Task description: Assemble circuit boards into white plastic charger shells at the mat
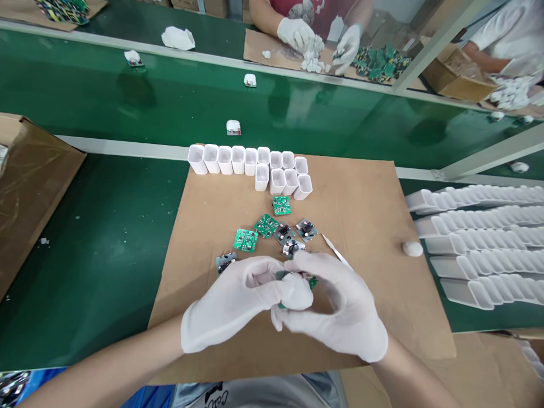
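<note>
Both my hands wear white gloves and meet low over the cardboard sheet [357,204]. My left hand [242,300] and my right hand [335,306] are closed around a small green circuit board [313,281], mostly hidden by the fingers. A rounded white shape [298,291] lies against the board; whether it is a cap or a gloved thumb I cannot tell. Just beyond the hands lie several loose boards, among them a green circuit board [245,240] and a board with dark parts [306,229]. A thin white stick [336,251] lies beside my right hand.
Small white open housings [277,180] stand in two rows at the back of the cardboard. Stacked rows of white housings [493,243] lie at right, near a white rounded piece [412,248]. A cardboard box [38,187] is at left. Beyond the green belt [178,96], a co-worker's gloved hands [297,37] work.
</note>
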{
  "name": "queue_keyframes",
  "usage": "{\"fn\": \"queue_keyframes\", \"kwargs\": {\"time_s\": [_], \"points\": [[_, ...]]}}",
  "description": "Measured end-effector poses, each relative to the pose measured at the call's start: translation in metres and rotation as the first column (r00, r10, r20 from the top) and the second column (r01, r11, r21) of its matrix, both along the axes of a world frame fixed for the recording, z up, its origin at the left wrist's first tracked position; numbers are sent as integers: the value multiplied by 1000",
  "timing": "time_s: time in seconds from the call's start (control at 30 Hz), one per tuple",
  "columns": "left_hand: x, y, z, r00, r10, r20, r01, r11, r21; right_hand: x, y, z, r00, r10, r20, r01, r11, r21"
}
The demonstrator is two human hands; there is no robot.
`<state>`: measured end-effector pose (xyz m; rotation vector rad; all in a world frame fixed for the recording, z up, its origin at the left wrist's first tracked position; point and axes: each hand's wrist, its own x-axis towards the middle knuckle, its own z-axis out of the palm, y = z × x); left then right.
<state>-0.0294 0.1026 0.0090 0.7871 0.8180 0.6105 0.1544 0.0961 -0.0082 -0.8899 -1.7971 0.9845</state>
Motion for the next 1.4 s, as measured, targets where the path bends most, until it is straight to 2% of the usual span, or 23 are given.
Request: {"fn": "queue_keyframes", "kwargs": {"time_s": [0.07, 0.13, 0.27, 0.4, 0.47, 0.53, 0.63, 0.7, 0.83, 0.93, 1.0, 1.1, 1.23, 1.3, 1.4], "points": [[0, -1, 0, 999, 4, -50, -3, 1000, 29, 0, 4, 1, 994, -2, 106, -16, 986, 167], [1, -2, -1, 992, 19, -129, -10, 998, 66, -1, 7, 0, 985, 29, 169, -72, 964, 255], [2, -6, -6, 976, 24, -218, 3, 992, 123, 0, 10, -3, 966, 72, 249, -153, 934, 322], [0, -8, -12, 961, 39, -274, 24, 975, 222, 2, 13, -5, 923, 70, 378, -208, 918, 337], [-2, -9, -13, 958, 40, -284, 34, 967, 251, 2, 15, -5, 915, 116, 386, -258, 905, 338], [-2, -8, -14, 962, 18, -273, 51, 968, 245, 2, 16, -4, 922, 158, 355, -277, 908, 316], [-2, -7, -13, 970, 8, -244, 38, 982, 183, 2, 13, -2, 929, 221, 296, -277, 947, 163], [0, -6, -11, 968, 21, -251, 15, 990, 143, 1, 10, -2, 942, 185, 279, -222, 969, 106], [2, -3, -5, 977, -13, -214, 33, 995, 89, -1, 4, -6, 989, 20, 144, -48, 980, 193], [2, -3, -2, 996, -47, -70, 52, 996, 73, 1, 1, -12, 995, 66, 72, -74, 990, 117], [1, -3, -2, 997, -65, -45, 67, 997, 49, 2, 0, -16, 996, 80, 28, -82, 994, 72], [1, -3, -5, 995, -85, -51, 86, 996, 29, 3, -1, -21, 997, 78, 9, -79, 997, 19], [1, -1, -7, 993, -102, -51, 107, 990, 97, 3, -1, -22, 996, 85, -1, -84, 995, -55], [0, 0, -5, 984, -137, -117, 147, 986, 83, 3, 0, -21, 995, 94, -21, -96, 991, -94], [0, 2, -1, 952, -197, -236, 210, 977, 29, 2, 1, -17, 994, 109, 9, -108, 992, -65]]}}
